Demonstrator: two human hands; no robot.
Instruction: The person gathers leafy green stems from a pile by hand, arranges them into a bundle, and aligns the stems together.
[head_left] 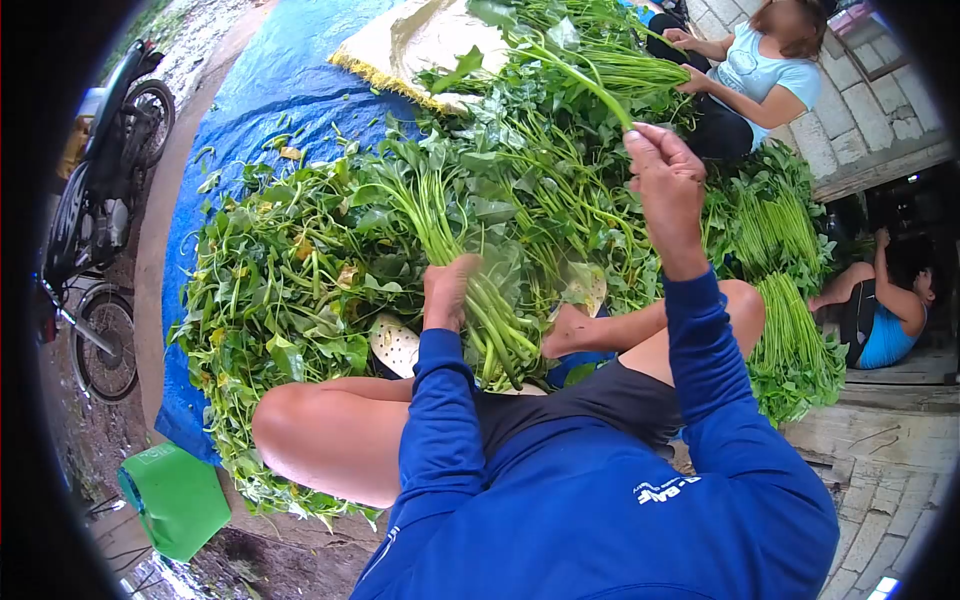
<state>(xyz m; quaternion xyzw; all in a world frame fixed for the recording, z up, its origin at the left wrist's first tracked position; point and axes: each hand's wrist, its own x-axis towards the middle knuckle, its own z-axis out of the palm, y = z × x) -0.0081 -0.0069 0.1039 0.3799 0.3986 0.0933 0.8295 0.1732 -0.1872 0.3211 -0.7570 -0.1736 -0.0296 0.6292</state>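
My left hand (pixel 449 291) is closed around a bunch of long green leafy stems (pixel 428 218), leaves pointing away and cut ends toward my lap. Raised on the right, my right hand (pixel 665 175) pinches the end of a single thick green stem (pixel 585 82) that slants up and away to the left. Below and beyond both hands spreads a big heap of loose leafy greens (pixel 280 265). My bare foot (pixel 568 332) rests in front of the heap, near a pale perforated sandal (pixel 393 345).
A blue tarp (pixel 270 75) lies under the heap, with a pale sack (pixel 420 45) on it. Stacked bundles of greens (pixel 785 320) stand at right. One person (pixel 765 80) handles stems nearby; another person (pixel 885 310) sits farther right. A motorcycle (pixel 105 210) and green container (pixel 178 500) are at left.
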